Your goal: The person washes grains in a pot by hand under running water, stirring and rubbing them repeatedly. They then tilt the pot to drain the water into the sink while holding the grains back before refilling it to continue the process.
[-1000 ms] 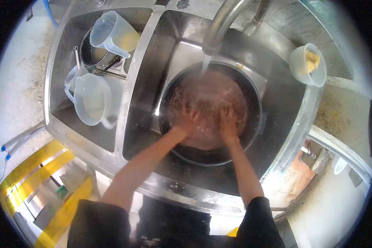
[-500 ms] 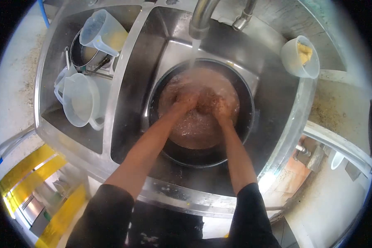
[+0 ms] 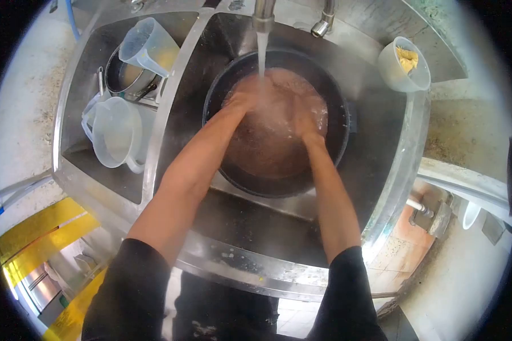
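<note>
A large round dark pot [image 3: 340, 145] sits in the steel sink, filled with cloudy reddish-brown water [image 3: 267, 153]. Water streams from the faucet [image 3: 264, 18] into it. My left hand [image 3: 247, 95] is in the water at the upper left of the pot, its fingers hidden under the murky surface and the stream. On the right side of the pot, my right hand [image 3: 306, 118] is also dipped in, fingers unseen. Whatever lies beneath the water between the hands cannot be made out.
The left basin holds two translucent plastic jugs [image 3: 116, 132] and a small pan [image 3: 119, 73]. A translucent tub [image 3: 395, 74] with a yellow item stands on the right rim. A second spout [image 3: 322, 25] is behind the pot. Yellow strips [image 3: 37, 230] are at lower left.
The pot sits farther back in the sink, toward the faucet, and both arms reach farther forward with it. The camera view has also shifted slightly.
</note>
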Tool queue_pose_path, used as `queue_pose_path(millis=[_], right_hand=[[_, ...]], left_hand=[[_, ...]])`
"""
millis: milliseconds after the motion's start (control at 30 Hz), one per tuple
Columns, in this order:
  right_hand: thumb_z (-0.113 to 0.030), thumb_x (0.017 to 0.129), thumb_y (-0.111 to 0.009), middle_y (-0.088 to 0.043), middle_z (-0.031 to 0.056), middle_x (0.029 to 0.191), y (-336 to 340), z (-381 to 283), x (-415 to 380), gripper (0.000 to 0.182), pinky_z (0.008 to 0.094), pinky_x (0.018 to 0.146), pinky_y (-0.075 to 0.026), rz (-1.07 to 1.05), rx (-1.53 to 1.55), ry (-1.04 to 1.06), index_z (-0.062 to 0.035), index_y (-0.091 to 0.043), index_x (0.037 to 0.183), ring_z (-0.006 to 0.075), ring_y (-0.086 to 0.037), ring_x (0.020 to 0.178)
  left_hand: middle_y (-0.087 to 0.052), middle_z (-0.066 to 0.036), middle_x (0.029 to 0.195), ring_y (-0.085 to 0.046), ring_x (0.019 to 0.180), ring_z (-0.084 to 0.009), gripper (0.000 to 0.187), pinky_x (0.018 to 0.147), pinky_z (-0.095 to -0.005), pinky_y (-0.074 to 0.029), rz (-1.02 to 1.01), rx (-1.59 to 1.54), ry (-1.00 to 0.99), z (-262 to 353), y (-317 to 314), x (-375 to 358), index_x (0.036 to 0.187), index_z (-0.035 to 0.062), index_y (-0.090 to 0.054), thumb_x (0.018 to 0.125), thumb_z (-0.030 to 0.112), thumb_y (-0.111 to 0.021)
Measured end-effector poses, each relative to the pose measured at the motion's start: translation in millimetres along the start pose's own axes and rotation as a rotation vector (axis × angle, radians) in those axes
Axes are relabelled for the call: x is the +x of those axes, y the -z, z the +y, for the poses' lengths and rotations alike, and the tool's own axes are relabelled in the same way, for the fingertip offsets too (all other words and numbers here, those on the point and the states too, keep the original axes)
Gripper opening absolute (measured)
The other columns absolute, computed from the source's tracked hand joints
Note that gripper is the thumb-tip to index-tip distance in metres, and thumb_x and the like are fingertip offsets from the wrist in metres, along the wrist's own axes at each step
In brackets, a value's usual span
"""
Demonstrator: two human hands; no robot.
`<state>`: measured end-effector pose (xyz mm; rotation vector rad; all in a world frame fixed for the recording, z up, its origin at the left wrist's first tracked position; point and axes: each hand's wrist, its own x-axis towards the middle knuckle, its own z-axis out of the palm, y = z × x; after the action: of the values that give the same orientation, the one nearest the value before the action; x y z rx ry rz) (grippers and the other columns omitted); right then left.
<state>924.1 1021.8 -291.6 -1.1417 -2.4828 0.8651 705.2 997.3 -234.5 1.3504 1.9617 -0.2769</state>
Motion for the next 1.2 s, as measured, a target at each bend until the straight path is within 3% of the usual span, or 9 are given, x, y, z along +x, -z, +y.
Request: queue_pose_path(millis=[100,167,467,667,767,900,1100,1133,1200], right_hand=[[-0.029,0.087,-0.055,-0.032,0.0249,0.15,-3,9,-14,0.07,0.0482,0.115,-0.025,-0.283,-0.222,-0.091,-0.0129,-0.028,0.15,0.0419,-0.03,0.139],[-0.031,0.086,-0.058,-0.03,0.0247,0.151,-5,13,-21,0.075,0.0474,0.116,-0.024,-0.372,-0.289,-0.129,-0.013,-0.026,0.151,0.0414,-0.028,0.14],[-0.056,0.09,-0.052,-0.034,0.021,0.151,-17,-4,-35,0.081,0.042,0.118,-0.021,-0.012,0.089,-0.501,-0.0036,-0.031,0.148,0.0353,-0.028,0.142],[-0.057,0.096,-0.042,-0.025,0.0199,0.156,33,-110,-21,0.079,0.0387,0.118,-0.018,-0.054,0.87,-0.619,-0.0012,-0.027,0.15,0.0314,-0.02,0.146],[-0.061,0.096,-0.039,-0.042,0.016,0.147,25,-161,10,0.077,0.0368,0.111,-0.03,0.01,1.367,-0.892,-0.0016,-0.039,0.144,0.028,-0.039,0.136],[-0.064,0.095,-0.039,-0.05,0.0156,0.138,-8,-175,52,0.078,0.0363,0.104,-0.037,0.138,1.493,-0.7,0.0,-0.043,0.141,0.0267,-0.047,0.127],[-0.054,0.1,-0.038,-0.062,0.007,0.098,-60,-126,66,0.051,0.0379,0.077,-0.05,0.07,1.783,-0.813,-0.0093,-0.057,0.115,0.0234,-0.06,0.086],[-0.057,0.099,-0.038,-0.063,0.0072,0.109,-66,-111,58,0.056,0.0366,0.084,-0.049,0.003,2.0,-0.478,-0.0109,-0.055,0.125,0.0229,-0.061,0.096],[-0.066,0.094,-0.036,-0.058,0.0095,0.117,-51,-110,43,0.07,0.0393,0.091,-0.042,0.018,1.875,-0.617,-0.0085,-0.051,0.13,0.0234,-0.054,0.105]], left_hand=[[-0.053,-0.021,0.136,-0.053,0.123,-0.0321,0.069,0.1,-0.0435,-0.045,-0.419,0.156,-0.258,21,49,-29,0.139,0.004,-0.046,0.083,0.038,-0.066],[-0.042,-0.02,0.146,-0.042,0.135,-0.0306,0.081,0.108,-0.043,-0.038,0.219,-0.194,-0.555,27,9,-28,0.145,0.0091,-0.041,0.084,0.062,-0.057],[-0.023,-0.021,0.156,-0.018,0.145,-0.0367,0.085,0.114,-0.0478,-0.027,-0.419,-0.851,-0.117,59,59,-92,0.155,0.0177,-0.015,0.092,0.073,-0.028],[-0.044,-0.016,0.143,-0.048,0.125,-0.028,0.082,0.103,-0.0429,-0.04,-0.125,-0.87,-0.043,37,31,-64,0.15,0.0158,-0.031,0.091,0.073,-0.033],[-0.048,-0.01,0.139,-0.052,0.114,-0.0213,0.081,0.098,-0.0404,-0.043,-0.008,-1.231,0.0,37,15,-79,0.148,0.0155,-0.034,0.09,0.071,-0.042],[-0.047,-0.009,0.14,-0.051,0.119,-0.0231,0.078,0.1,-0.0386,-0.042,0.161,-1.75,0.075,30,11,-97,0.147,0.0088,-0.036,0.093,0.064,-0.047],[-0.041,-0.018,0.146,-0.039,0.133,-0.027,0.084,0.108,-0.0394,-0.034,0.067,-1.506,0.083,34,27,-108,0.145,0.0029,-0.037,0.092,0.068,-0.043],[-0.04,-0.017,0.147,-0.036,0.135,-0.0266,0.082,0.109,-0.0399,-0.033,0.035,-1.491,0.011,33,25,-97,0.146,0.004,-0.037,0.093,0.067,-0.043],[-0.039,-0.016,0.149,-0.034,0.137,-0.0261,0.08,0.11,-0.0403,-0.032,0.006,-1.493,-0.067,29,19,-72,0.146,0.005,-0.037,0.094,0.065,-0.042]])
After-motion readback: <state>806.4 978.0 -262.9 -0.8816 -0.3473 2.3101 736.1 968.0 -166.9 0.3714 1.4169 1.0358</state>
